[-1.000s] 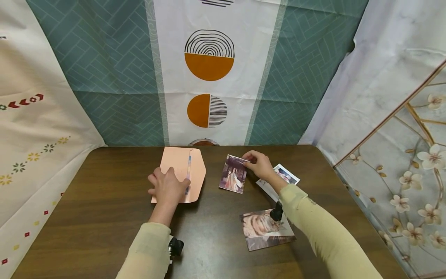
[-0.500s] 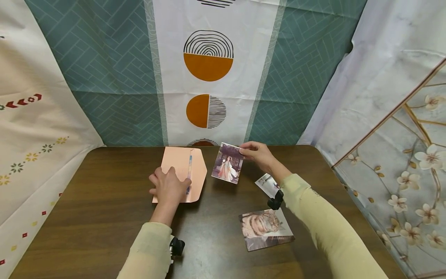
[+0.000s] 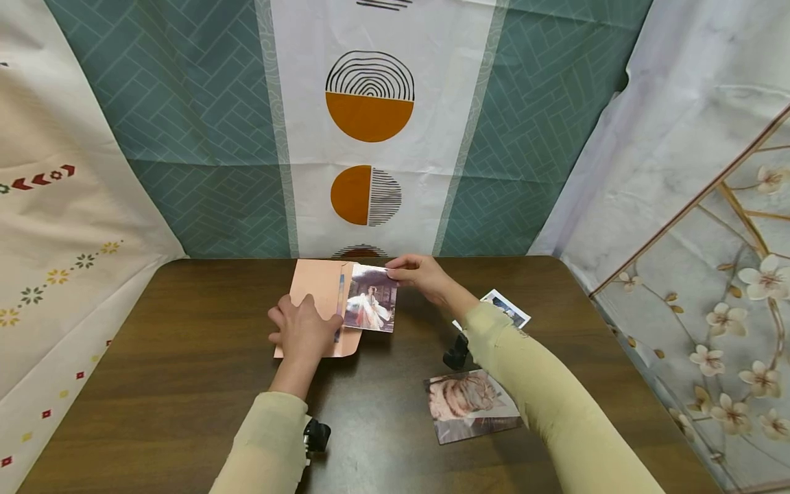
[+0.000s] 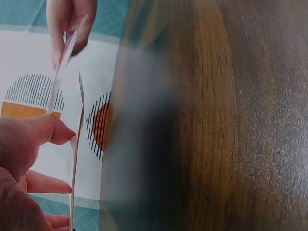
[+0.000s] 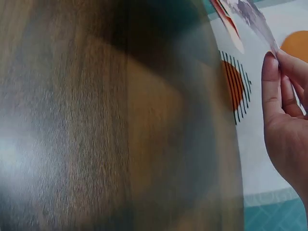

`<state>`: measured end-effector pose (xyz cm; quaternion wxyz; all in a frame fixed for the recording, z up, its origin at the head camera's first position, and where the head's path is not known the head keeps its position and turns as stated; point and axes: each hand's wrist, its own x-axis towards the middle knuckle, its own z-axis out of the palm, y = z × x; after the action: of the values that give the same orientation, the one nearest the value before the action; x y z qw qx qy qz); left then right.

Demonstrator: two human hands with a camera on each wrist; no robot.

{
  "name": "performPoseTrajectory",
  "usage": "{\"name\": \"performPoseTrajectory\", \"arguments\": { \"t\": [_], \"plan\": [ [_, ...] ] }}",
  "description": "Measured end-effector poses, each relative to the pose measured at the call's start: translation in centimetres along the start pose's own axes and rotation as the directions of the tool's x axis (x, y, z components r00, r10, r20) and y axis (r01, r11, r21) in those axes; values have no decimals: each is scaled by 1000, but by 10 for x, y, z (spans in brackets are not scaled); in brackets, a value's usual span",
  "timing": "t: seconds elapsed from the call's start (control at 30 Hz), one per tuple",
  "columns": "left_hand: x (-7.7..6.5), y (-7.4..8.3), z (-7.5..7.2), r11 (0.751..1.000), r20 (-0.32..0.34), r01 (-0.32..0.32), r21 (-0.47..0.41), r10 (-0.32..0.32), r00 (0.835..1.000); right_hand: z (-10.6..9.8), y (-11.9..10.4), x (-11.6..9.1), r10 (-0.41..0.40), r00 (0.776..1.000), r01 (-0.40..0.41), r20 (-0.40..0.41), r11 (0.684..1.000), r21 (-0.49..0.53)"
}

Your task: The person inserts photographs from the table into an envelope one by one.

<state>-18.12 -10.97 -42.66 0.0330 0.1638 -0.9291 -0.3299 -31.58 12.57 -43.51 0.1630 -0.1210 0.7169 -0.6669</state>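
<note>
My left hand (image 3: 302, 333) rests spread on a pale pink envelope (image 3: 315, 278), its thumb beside the mouth on the right. In the left wrist view the envelope (image 4: 75, 173) shows edge-on, with thumb and fingertips against one face. A blue printed strip (image 3: 340, 291) shows along the envelope's mouth. Between thumb and fingers, my right hand (image 3: 422, 276) pinches the upper right corner of a photo (image 3: 373, 302) of a figure in flowing robes. The photo overlaps the envelope's flap in the head view, its left edge close to the mouth. My right wrist view shows the pinch on the photo (image 5: 257, 21).
A photo of a striped cat (image 3: 463, 405) lies on the dark wooden table (image 3: 185, 384), front right. Behind the right forearm is a white-bordered picture (image 3: 507, 307), partly hidden. Patterned curtains (image 3: 204, 123) rise along the table's back and sides.
My right hand has lifted the robed-figure photo from the table and carried it left, over the envelope's flap. The left hand has stayed on the envelope, which shifts only slightly right.
</note>
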Motion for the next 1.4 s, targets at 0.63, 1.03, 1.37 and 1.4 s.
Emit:
{"name": "performPoseTrajectory", "arguments": {
  "t": [0.63, 1.03, 1.37, 1.4],
  "plan": [
    [-1, 5, -4, 1000, 5, 13, -5, -13, 1000, 18, 0, 20, 10, 994, 17, 108, 970, -244],
    [-1, 5, -3, 1000, -10, 1, -10, -1, 1000, 27, -6, 25, -22, 995, 54, 98, 942, -332],
    [-2, 8, -2, 1000, 1, 5, -8, -5, 1000, 46, -10, 29, -68, 994, 94, 84, 933, -346],
    [-2, 8, -2, 1000, 2, 7, -8, -7, 1000, 47, -11, 29, -70, 994, 96, 85, 930, -355]
  ]
}}
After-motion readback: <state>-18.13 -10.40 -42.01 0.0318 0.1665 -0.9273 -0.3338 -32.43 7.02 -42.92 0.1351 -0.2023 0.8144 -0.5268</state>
